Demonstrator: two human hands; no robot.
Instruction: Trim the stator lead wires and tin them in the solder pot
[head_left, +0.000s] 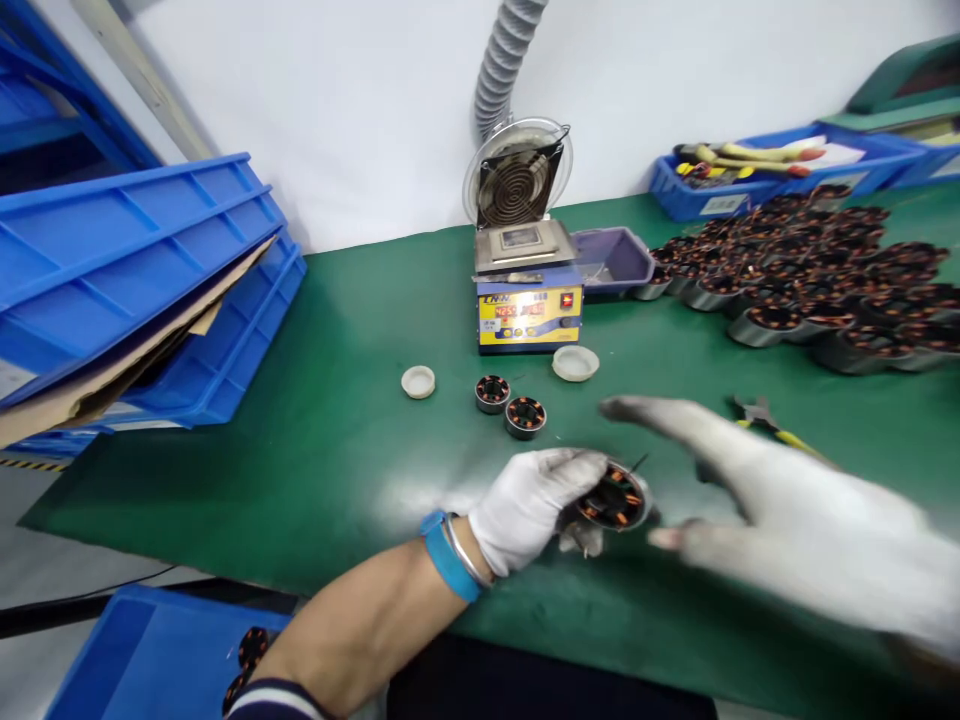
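1. Our left hand (525,508), white-gloved, is closed, its fingers and thumb pinching a wound ring (631,500) by its near-left side.
2. Our right hand (795,515), also gloved and blurred, is spread wide, thumb and forefinger well apart.
3. We see the ring held over the desk (337,470), just left of the right hand's fingertips; we cannot tell whether they touch.
4. Two similar rings (525,431) sit beyond our left hand.

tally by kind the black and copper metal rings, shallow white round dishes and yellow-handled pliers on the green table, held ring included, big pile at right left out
Black-and-copper rings in grey metal rims: 3 (1 in the white-gloved left hand)
Shallow white round dishes: 2
Yellow-handled metal pliers: 1
Total: 6
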